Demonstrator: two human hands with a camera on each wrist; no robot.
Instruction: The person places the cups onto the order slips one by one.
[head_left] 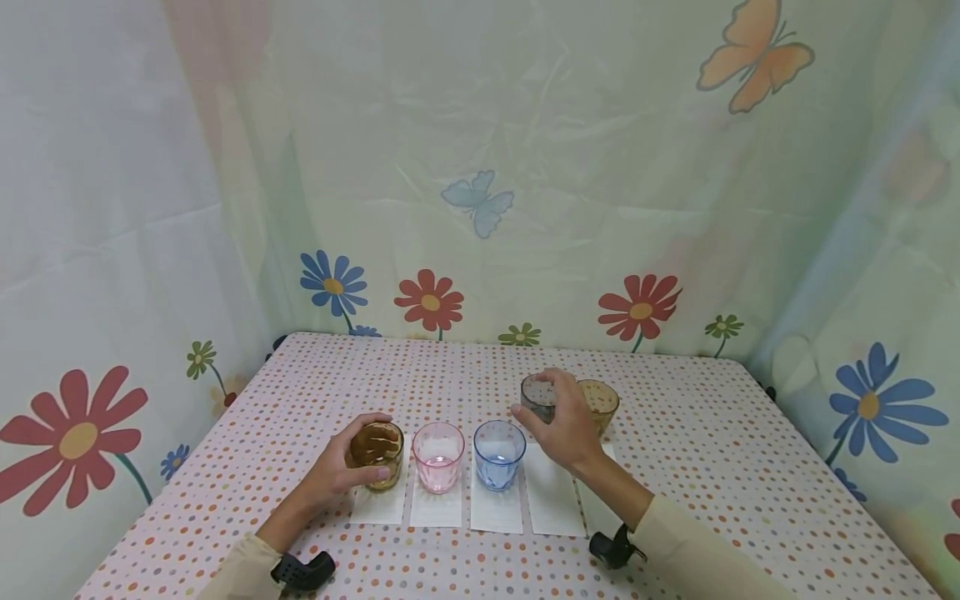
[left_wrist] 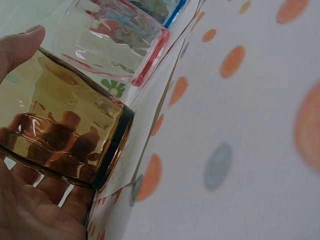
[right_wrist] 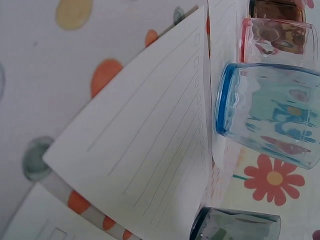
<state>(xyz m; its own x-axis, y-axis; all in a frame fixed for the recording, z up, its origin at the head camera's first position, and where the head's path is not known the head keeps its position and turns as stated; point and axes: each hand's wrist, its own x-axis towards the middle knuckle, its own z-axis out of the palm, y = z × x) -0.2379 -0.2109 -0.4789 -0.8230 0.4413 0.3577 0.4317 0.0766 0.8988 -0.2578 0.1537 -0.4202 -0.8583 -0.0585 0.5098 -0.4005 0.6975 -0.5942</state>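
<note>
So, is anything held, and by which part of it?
Left grip: dark amber glass, by its side. Right grip: at the gray glass, near its rim; whether it holds is unclear.

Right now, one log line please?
left hand: grips amber glass; right hand: at gray glass, grip unclear; pink glass, blue glass: on papers

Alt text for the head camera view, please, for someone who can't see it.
At a dotted table, a person's left hand holds an amber glass, and the right hand is at a gray glass beside a yellowish glass. Between the hands, a pink glass and a blue glass stand on white papers.
</note>
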